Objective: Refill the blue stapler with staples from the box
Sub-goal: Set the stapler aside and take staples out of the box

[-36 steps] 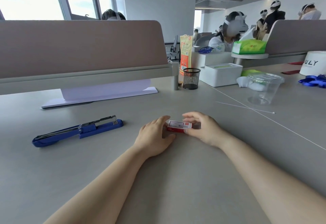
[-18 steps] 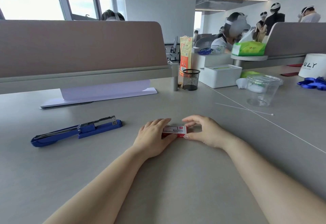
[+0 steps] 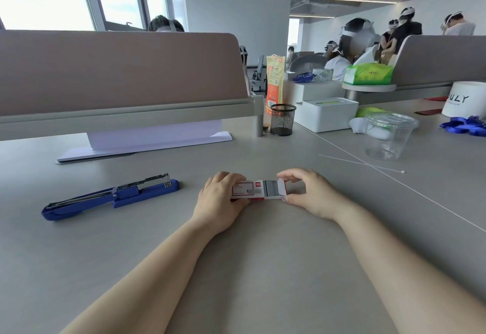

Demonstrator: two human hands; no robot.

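The blue stapler [image 3: 110,197] lies opened flat on the grey desk [image 3: 263,268], well left of the staple box [image 3: 256,189]. The left hand [image 3: 219,199] grips the box's red-and-white sleeve. Right of it, the inner tray [image 3: 273,189] sticks out, showing grey staples [image 3: 271,188], pinched by the right hand [image 3: 311,193].

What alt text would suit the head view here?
Two bare hands on a grey desk slide open a small red and white staple box: the left hand holds its sleeve and the right hand grips the tray, showing grey staples. An opened blue stapler lies to the left.
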